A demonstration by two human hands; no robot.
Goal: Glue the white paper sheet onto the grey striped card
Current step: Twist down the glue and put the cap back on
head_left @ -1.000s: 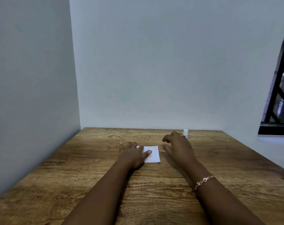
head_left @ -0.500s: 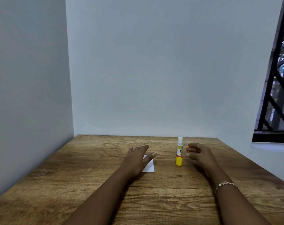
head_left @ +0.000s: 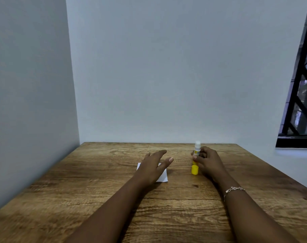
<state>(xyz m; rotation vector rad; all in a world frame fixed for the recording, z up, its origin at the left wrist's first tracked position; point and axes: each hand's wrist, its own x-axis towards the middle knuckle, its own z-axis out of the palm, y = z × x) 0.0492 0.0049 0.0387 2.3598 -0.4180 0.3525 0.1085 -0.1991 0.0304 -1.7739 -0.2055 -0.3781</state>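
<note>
Two hands: right hand (head_left: 209, 162) curled round upright glue stick (head_left: 194, 170); left hand (head_left: 152, 165) fingers straight, spread, over white paper sheet (head_left: 163, 177) on counter (head_left: 96, 190). Sheet judged light, floppy; lift by an edge.

A wood-grain surface (head_left: 96, 199) marked with dark knots and streaks fills the lower half of the frame. Its far edge meets the back wall (head_left: 166, 85) and its left edge runs along the side wall (head_left: 26, 102). 2 items sit directly on it. A white paper sheet (head_left: 164, 176) lies flat just left of centre, mostly hidden under the left hand (head_left: 152, 166), with only 2 corners showing. To its right, apart from the sheet, a glue stick (head_left: 194, 170) stands upright, yellow at the bottom and white at the top, gripped round its middle by the right hand (head_left: 209, 162).
</note>
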